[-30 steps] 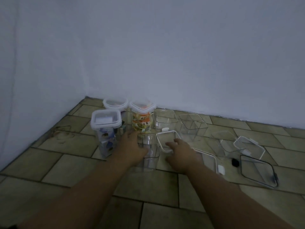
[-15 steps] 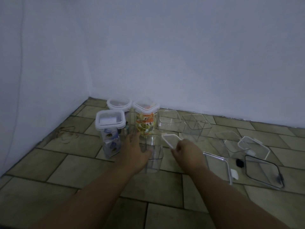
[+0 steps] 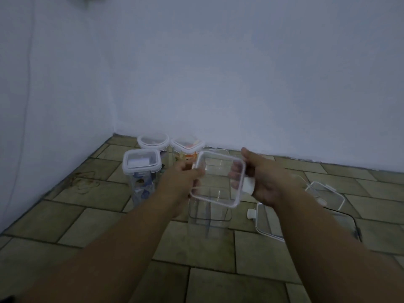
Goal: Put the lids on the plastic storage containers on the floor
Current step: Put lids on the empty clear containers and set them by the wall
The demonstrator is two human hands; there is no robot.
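Observation:
A square clear lid [image 3: 218,179] with a white rim is held in the air between both hands, tilted. My left hand [image 3: 179,182] pinches its left edge and my right hand [image 3: 262,179] grips its right edge by a white clip. Directly under the lid stands a tall clear open container [image 3: 207,215] on the floor. Three lidded containers stand behind to the left: a square-lidded one [image 3: 141,165], a round-lidded one [image 3: 153,141] and one with orange contents [image 3: 185,147].
Loose lids lie on the tiled floor to the right: a white-rimmed lid [image 3: 265,224] near my right forearm and another lid [image 3: 325,193] farther right. More clear open containers are partly hidden behind my hands. White walls meet in a corner at the back left.
My right hand lifted the square lid off the floor. My left hand left the tall clear container and took the lid's left edge, and the lid now hovers above that container.

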